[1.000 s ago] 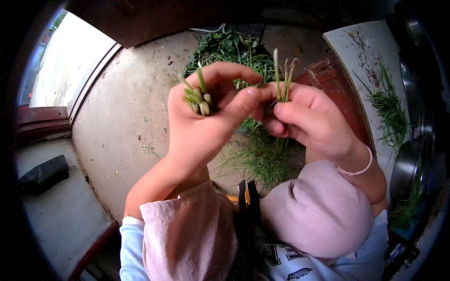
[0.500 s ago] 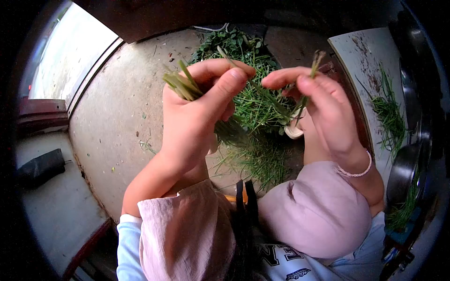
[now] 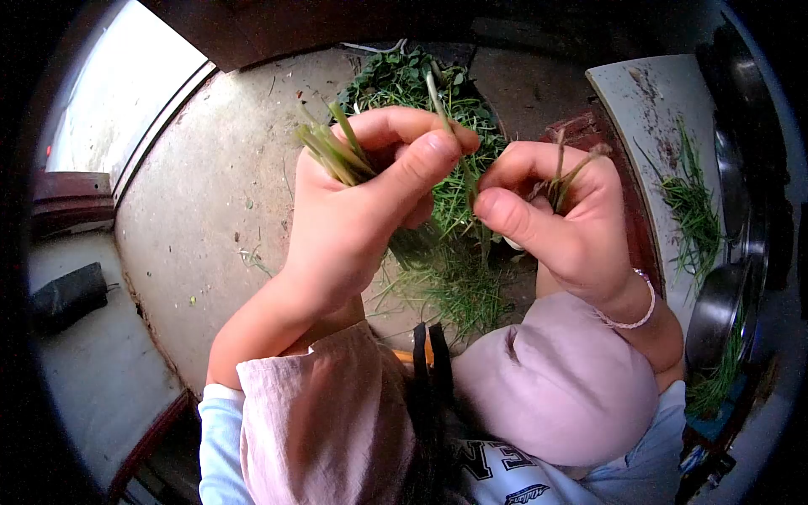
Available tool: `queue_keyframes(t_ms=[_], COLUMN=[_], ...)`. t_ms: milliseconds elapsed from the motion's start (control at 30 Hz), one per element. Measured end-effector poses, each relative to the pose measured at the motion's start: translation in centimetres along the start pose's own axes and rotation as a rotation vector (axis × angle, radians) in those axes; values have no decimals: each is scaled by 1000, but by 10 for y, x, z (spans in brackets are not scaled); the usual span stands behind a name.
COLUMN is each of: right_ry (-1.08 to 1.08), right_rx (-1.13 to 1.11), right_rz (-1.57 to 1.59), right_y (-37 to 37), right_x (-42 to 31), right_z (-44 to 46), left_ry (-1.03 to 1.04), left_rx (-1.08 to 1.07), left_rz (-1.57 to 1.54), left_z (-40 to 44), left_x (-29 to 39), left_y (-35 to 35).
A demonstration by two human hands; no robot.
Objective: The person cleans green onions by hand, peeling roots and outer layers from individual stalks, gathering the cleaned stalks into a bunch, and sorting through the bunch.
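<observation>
My left hand is closed around a bundle of pale-cut green stems, whose ends stick out past the thumb. Between its thumb and index finger stands a single pale green stem. Close by on the right, my right hand pinches the lower part of that stem with thumb and index finger. Thin brownish stalks are also tucked in its curled fingers. Below both hands lies a heap of grass-like greens on the floor, with broader leaves at its far end.
A white board with dirt and a clump of greens is at the right. Beside it are dark metal pans. Leaf scraps dot the concrete floor. A dark block-like object lies on a pale surface at the left.
My right hand has come lower and its fingertips now meet the single stem at my left hand. That stem stands further out of my left fingers.
</observation>
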State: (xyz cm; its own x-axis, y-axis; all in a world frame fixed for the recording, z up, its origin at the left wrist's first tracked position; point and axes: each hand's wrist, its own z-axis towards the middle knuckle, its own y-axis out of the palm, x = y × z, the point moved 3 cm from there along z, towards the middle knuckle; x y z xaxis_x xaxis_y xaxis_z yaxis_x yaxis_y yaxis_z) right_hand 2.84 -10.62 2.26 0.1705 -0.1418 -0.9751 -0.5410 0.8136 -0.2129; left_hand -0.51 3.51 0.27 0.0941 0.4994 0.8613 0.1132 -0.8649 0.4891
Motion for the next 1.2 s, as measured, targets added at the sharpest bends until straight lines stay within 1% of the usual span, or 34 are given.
queue_keyframes(t_ms=[33, 67, 100, 133, 167, 267, 300, 367, 400, 433, 467, 500, 533, 567, 633, 700, 733, 767, 833, 900, 933, 967, 1033, 1100, 1133, 1200], right_ry=[47, 94, 95, 117, 141, 129, 132, 77, 76, 111, 146, 142, 123, 103, 106, 77, 74, 83, 88, 90, 91, 66, 45, -77, -75, -145], right_rx=[-3, -5, -6, -42, -79, -63, -64, -79, -80, -134, -188, -189, -204, -218, -200, -155, -149, -146, -142, -162, -162, -150, -141, -101, -101, -76], right_rz=[21, 42, 43, 57, 70, 44, 44, 176, 174, 194, 215, 214, 212, 210, 211, 249, 249, 249, 248, 295, 296, 271, 246, 30, 31, -8], right_y=[0, 0, -2, -3, -3, -3, -4, -4, -4, -3, -2, -2, -3, -2, -3, -4, -4, -4, -4, -1, -1, 0, 1, 0, 1, 0], right_x=[-1, -1, -4, -6, -7, -7, -4, 1, 0, -2, -2, -2, -3, -3, -5, -7, -8, -9, -8, -4, -3, -2, -3, -9, -7, -4], right_z=[0, 1, 1, 1, 2, 3, 3, 2, 1, 0, -1, -1, -2, -2, -4, -3, -2, -1, 0, -1, -1, -2, -2, -1, -1, -1], left_ry=[0, 44, 88, 118, 116, 147, 213, 350, 354, 451, 473, 495, 369, 401, 372, 441, 311, 248, 188, 382, 501, 499, 561, 525, 490, 518], left_rx=[1, -2, -4, -85, -85, -80, -59, -17, 56, 154, 214, 273, 336, 368, 409, 326, 213, 128, -112, -235, -233, -232, -179, -162, -148, -145], left_rz=[1, 74, 147, 297, 297, 330, 396, 527, 485, 526, 600, 675, 637, 644, 640, 566, 513, 493, 360, 294, 277, 278, 290, 321, 352, 383], left_z=[-1, -1, -2, 0, 0, 1, 1, 2, 3, 7, 13, 17, 20, 25, 30, 26, 18, 11, 2, 3, 5, 5, 5, 2, 2, 1], left_x=[0, 2, 3, 2, 2, -1, -1, 1, 2, 2, 1, 4, 4, 1, -3, -7, -4, 0, 3, 0, -1, -2, 0, 0, 0, -1], left_y=[1, 4, 6, 3, 3, 4, 4, 5, 4, -1, -8, -15, -21, -30, -44, -36, -27, -13, 1, 6, 6, 7, 7, 6, 5, 5])
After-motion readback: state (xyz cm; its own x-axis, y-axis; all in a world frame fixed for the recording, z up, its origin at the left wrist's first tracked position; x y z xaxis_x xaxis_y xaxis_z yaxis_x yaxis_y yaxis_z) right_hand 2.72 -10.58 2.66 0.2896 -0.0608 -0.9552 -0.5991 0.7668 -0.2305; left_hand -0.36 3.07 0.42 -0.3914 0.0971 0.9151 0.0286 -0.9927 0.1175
